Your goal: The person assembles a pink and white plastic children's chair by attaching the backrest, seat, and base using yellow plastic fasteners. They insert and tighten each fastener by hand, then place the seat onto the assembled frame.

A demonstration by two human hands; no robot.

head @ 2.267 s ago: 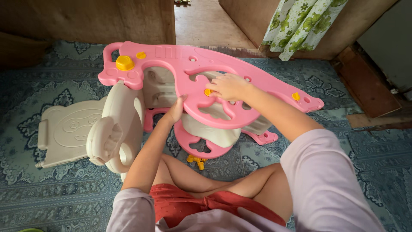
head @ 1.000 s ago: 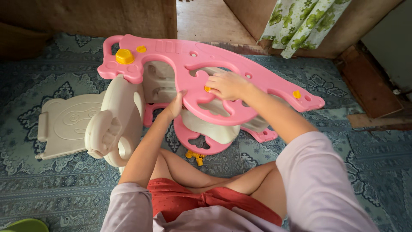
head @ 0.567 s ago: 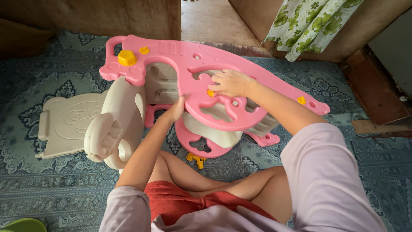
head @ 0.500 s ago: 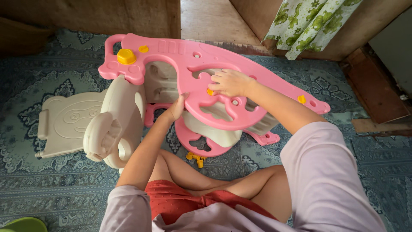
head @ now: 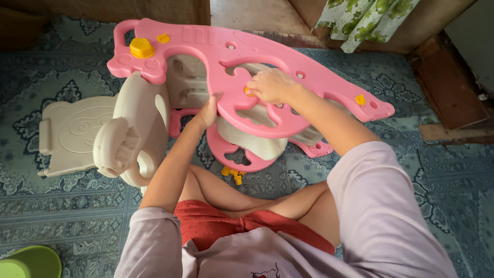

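A pink plastic rocking-toy side panel (head: pixel 216 49) lies flat on top of cream body parts, in front of my crossed legs. My left hand (head: pixel 208 110) grips the near inner edge of the pink panel from below. My right hand (head: pixel 270 85) rests on top of the panel, fingertips pinched on a small yellow plastic fastener (head: pixel 248 92) set in a hole. Other yellow caps (head: pixel 141 47) sit on the panel's head end and tail end (head: pixel 360 99). A second pink panel (head: pixel 236 154) shows underneath.
A cream seat-back piece (head: pixel 72 131) lies on the patterned blue carpet at the left. The cream head piece (head: pixel 131 134) stands beside my left arm. Loose yellow fasteners (head: pixel 232 174) lie near my knee. A green bowl (head: pixel 28 262) sits bottom left. Wooden boards and a curtain stand behind.
My head view has shifted slightly; both hands stay on the pink panel, the right hand still working the yellow fastener in place.
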